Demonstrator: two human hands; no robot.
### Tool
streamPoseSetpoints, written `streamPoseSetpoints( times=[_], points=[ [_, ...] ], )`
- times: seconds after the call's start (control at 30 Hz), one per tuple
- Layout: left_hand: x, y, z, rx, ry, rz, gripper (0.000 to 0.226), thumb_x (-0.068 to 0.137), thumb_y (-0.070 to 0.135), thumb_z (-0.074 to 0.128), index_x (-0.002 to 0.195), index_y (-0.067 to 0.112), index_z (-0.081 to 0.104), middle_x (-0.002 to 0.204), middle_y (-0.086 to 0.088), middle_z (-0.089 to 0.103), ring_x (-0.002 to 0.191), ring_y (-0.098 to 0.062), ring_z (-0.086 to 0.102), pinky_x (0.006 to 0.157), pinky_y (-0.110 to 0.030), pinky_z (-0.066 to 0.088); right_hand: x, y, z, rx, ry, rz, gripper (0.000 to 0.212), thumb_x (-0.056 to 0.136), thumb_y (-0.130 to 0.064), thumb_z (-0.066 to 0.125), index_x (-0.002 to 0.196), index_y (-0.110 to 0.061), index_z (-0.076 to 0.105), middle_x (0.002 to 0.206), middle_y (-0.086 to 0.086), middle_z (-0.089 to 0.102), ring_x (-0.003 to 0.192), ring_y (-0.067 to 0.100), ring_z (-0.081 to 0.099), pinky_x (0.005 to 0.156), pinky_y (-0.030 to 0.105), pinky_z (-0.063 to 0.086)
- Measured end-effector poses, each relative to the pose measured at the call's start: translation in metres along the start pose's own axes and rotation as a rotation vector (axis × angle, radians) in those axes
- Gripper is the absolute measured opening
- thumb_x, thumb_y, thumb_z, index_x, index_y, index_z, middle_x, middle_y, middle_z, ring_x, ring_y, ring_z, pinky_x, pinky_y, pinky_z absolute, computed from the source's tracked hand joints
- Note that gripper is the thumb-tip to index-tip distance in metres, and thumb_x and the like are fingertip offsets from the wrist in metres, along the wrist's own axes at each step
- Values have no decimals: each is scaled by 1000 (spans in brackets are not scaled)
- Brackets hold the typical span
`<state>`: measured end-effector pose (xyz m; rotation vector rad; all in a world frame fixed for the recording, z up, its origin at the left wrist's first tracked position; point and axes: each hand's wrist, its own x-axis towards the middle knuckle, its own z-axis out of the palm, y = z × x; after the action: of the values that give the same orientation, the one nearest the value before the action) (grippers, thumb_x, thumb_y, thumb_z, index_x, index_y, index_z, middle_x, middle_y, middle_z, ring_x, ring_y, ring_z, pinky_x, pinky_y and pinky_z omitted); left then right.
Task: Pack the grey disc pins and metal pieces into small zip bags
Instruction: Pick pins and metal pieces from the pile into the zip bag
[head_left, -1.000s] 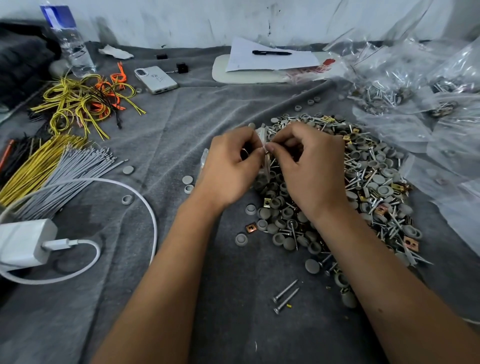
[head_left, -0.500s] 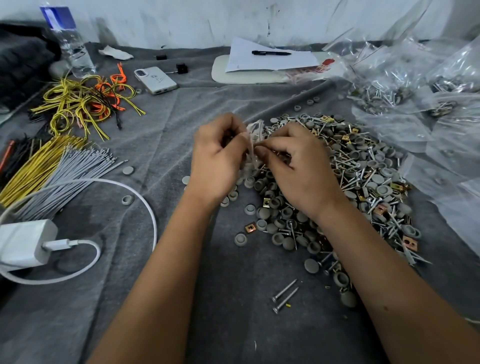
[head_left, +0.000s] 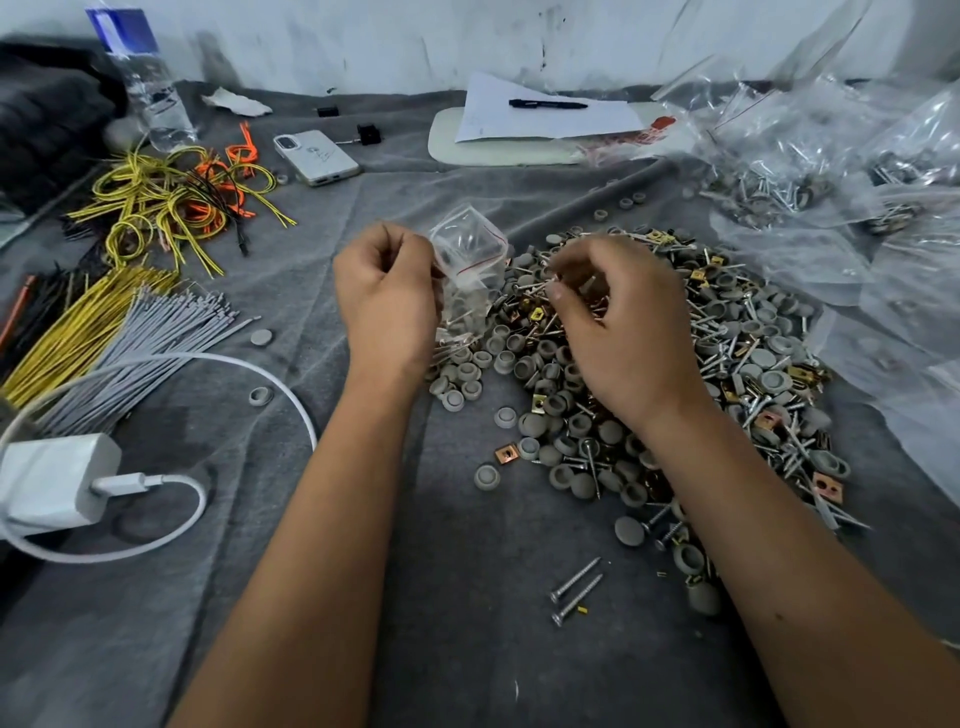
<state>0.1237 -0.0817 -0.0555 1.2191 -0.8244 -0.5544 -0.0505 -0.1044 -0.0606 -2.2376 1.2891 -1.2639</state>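
Note:
My left hand (head_left: 387, 306) grips a small clear zip bag (head_left: 470, 249) with a red seal line, held upright above the cloth with its mouth open; grey discs and metal bits show inside it. A big pile of grey disc pins, screws and copper-coloured metal clips (head_left: 727, 338) lies to the right. My right hand (head_left: 623, 332) hovers over the pile's left part, fingers curled, pinching a few small metal pieces at its fingertips. Two loose screws (head_left: 574, 592) lie on the cloth near me.
A white charger (head_left: 52, 483) with its cable sits at left, beside grey ties (head_left: 156, 332) and yellow and orange wires (head_left: 150, 202). A phone (head_left: 317, 156), a bottle (head_left: 148, 88) and paper with a pen (head_left: 545, 111) lie at the back. Filled plastic bags (head_left: 779, 171) crowd the right.
My hands, together at the bag's mouth before, have parted. The left keeps the bag, now open and upright; the right has moved right onto the pile.

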Motion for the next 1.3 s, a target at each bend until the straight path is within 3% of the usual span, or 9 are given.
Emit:
streamPoseSetpoints(
  times=[0.1,0.23,0.43,0.6,0.8,0.9,1.0,1.3],
  points=[
    [-1,0,0,-10,-11,-11,29,91,-3,48,66,12,49,57,-6,49,50,-17,45,46,-25,33,-2,8,5,-290,-115,-47,30,98,-27,64,126,-17,69,123,3,62,123,25,44,99,31,38],
    [-4,-1,4,11,-35,-17,31,92,-2,51,65,13,51,56,-5,51,49,-17,46,45,-25,34,-6,11,12,-506,-223,-124,35,98,-24,64,133,-23,67,137,9,50,129,33,34,105,46,42],
    [-6,0,6,24,-69,-3,29,90,0,52,64,13,52,59,-9,50,58,-25,44,50,-30,32,-4,10,16,-510,-131,-40,31,93,-37,71,118,-18,74,125,6,56,125,30,36,103,38,41],
    [-7,0,8,20,-64,-11,28,91,-3,51,66,9,51,57,-9,50,50,-20,44,46,-26,32,-3,10,17,-520,-118,-28,29,91,-34,75,113,-16,76,120,6,58,123,30,39,100,38,42],
    [-6,-1,8,28,-79,-10,29,92,-3,52,66,11,52,56,-4,53,49,-16,47,44,-24,34,-1,8,8,-398,-24,25,22,86,-31,79,102,-16,79,105,1,60,113,22,42,93,27,36],
    [-5,-1,7,30,-95,-4,28,92,-2,52,67,11,53,58,-5,53,51,-19,47,45,-26,35,0,9,5,-414,-6,68,31,88,-33,78,114,-17,76,112,5,61,120,27,45,100,34,41],
    [-6,-2,7,33,-105,-4,29,91,-1,52,66,13,53,57,-4,53,51,-19,47,46,-28,36,0,9,4,-466,-95,48,36,93,-34,72,128,-26,71,120,7,58,125,31,39,104,40,41],
    [-6,-3,7,50,-114,11,28,90,0,53,65,13,55,56,-1,55,52,-19,48,44,-26,37,-1,11,8,-489,-103,42,33,95,-36,69,125,-24,72,121,7,55,124,31,36,103,39,39]
  ],
)
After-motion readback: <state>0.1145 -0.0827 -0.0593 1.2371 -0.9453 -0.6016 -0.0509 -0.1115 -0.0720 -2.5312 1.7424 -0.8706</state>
